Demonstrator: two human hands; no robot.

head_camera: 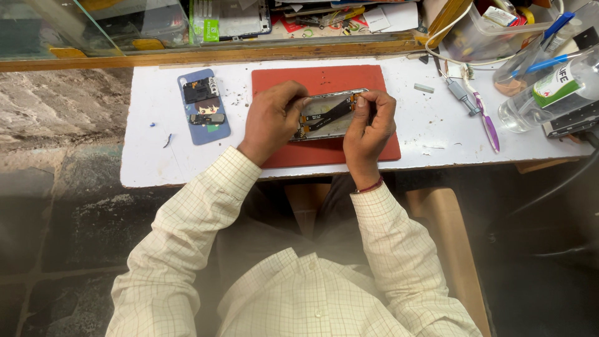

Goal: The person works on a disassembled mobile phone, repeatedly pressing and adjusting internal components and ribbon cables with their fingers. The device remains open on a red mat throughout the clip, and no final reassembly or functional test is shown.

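While you're holding the opened phone (329, 116) over the red mat (324, 81), keep it low & level. Your left hand (272, 120) is gripping the phone's left end, fingers curled and pressed together on its edge; your right hand (368, 128) is pinching the right end, thumb on top near the flex cable. Go gentle there, I'd say, since that ribbon looks easy to tear. Left of the mat, the blue back cover (203, 107) is carrying small loose parts; right of the mat, a purple toothbrush (486, 122) and clear bottle (552, 93) are lying.
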